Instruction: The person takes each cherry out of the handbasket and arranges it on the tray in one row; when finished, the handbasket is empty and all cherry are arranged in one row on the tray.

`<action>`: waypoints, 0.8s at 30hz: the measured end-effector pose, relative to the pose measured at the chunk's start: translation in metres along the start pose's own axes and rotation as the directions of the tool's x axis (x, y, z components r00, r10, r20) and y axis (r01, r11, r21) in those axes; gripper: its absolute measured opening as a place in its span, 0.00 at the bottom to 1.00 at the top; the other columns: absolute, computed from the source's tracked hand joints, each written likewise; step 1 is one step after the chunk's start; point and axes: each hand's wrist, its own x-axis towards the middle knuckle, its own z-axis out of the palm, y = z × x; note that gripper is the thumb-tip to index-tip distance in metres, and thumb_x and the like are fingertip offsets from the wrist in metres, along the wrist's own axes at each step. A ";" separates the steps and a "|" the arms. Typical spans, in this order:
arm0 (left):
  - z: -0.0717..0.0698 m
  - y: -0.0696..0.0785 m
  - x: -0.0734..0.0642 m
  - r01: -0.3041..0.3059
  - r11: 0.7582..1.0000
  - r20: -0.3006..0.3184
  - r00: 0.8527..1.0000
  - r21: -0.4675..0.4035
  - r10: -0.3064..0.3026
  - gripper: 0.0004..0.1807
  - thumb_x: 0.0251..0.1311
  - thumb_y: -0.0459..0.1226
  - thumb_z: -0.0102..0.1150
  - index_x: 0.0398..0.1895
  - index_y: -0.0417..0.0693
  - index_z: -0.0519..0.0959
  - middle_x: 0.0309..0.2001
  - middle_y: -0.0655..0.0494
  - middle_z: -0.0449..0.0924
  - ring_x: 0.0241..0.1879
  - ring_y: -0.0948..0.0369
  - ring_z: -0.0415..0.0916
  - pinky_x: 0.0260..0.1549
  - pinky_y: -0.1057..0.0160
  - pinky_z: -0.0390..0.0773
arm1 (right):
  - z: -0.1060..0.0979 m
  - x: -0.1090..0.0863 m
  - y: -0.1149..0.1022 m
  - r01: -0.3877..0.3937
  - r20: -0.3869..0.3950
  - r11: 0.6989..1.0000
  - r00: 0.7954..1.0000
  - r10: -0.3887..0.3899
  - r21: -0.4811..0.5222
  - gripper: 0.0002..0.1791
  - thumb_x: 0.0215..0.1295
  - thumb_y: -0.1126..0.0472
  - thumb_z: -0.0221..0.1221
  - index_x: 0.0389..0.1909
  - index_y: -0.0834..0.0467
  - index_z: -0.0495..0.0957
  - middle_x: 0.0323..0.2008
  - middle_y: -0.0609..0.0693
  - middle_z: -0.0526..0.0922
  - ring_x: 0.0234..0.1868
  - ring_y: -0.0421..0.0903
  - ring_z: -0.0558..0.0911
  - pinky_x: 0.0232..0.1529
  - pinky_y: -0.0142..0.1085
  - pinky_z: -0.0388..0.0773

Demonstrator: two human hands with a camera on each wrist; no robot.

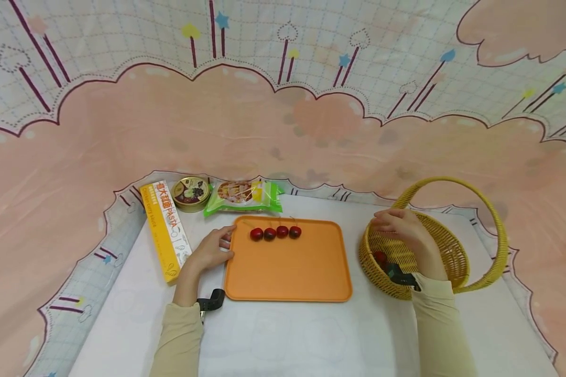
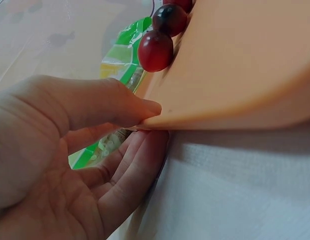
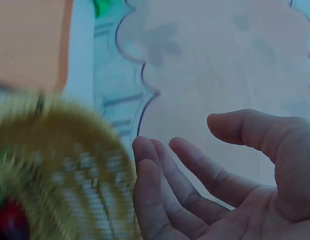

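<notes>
At the left rim of an orange tray point(image 1: 287, 269), my left hand point(image 1: 208, 253) pinches the edge, thumb above and fingers below, as the left wrist view shows. Several dark red cherries point(image 1: 270, 234) lie in a row near the tray's far side. My right hand point(image 1: 407, 233) hovers over a yellow woven basket point(image 1: 455, 251) with a tall handle. Its fingers point(image 3: 147, 187) are relaxed and apart from the thumb, holding nothing. Inside the basket, at its left, a red cherry point(image 1: 380, 257) is visible; my right wrist and its camera hide part of the interior.
Left of the tray stands a yellow and white pasta box point(image 1: 166, 230). Behind it are a round tin point(image 1: 191, 192) and a green-edged food packet point(image 1: 243, 197). White cloth point(image 1: 302, 335) covers the table, and a patterned curtain point(image 1: 245, 125) rises at the back.
</notes>
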 end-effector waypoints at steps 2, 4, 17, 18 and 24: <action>0.001 -0.001 0.000 0.006 1.000 0.005 1.000 -0.001 -0.006 0.37 0.52 0.26 0.63 0.69 0.32 0.64 0.47 0.38 0.73 0.45 0.47 0.77 0.47 0.51 0.78 | -0.008 -0.003 0.008 -0.022 -0.007 0.999 1.000 0.022 -0.028 0.30 0.75 0.54 0.50 0.65 0.76 0.64 0.52 0.59 0.82 0.44 0.39 0.84 0.49 0.35 0.80; 0.002 -0.002 -0.001 0.018 1.000 0.012 1.000 0.001 -0.018 0.37 0.52 0.26 0.64 0.69 0.32 0.64 0.47 0.39 0.73 0.46 0.48 0.77 0.47 0.52 0.78 | -0.015 -0.004 0.016 -0.049 -0.010 0.996 0.999 0.049 -0.072 0.30 0.75 0.55 0.50 0.64 0.77 0.64 0.53 0.61 0.81 0.45 0.41 0.83 0.50 0.38 0.80; 0.001 -0.002 -0.001 0.031 1.000 0.011 0.999 -0.001 -0.031 0.38 0.52 0.25 0.64 0.69 0.33 0.64 0.47 0.39 0.73 0.46 0.48 0.76 0.48 0.50 0.77 | -0.025 -0.002 0.044 -0.129 0.079 0.944 0.984 0.160 -0.303 0.16 0.68 0.64 0.55 0.47 0.75 0.78 0.41 0.57 0.82 0.41 0.52 0.82 0.44 0.49 0.82; 0.000 -0.002 -0.001 0.029 1.000 0.011 1.000 0.000 -0.029 0.37 0.52 0.25 0.64 0.69 0.33 0.64 0.47 0.39 0.73 0.46 0.48 0.76 0.48 0.50 0.77 | -0.024 -0.001 0.044 -0.131 0.087 0.941 0.982 0.165 -0.312 0.16 0.67 0.64 0.56 0.45 0.74 0.80 0.39 0.54 0.82 0.39 0.50 0.82 0.42 0.47 0.82; -0.001 -0.002 0.002 0.015 1.000 0.007 1.000 0.004 -0.015 0.37 0.53 0.25 0.63 0.69 0.33 0.64 0.48 0.39 0.73 0.47 0.47 0.76 0.49 0.49 0.77 | -0.019 0.007 0.046 -0.124 0.169 0.925 0.966 0.195 -0.358 0.14 0.65 0.64 0.59 0.43 0.72 0.82 0.33 0.50 0.83 0.33 0.45 0.81 0.38 0.44 0.83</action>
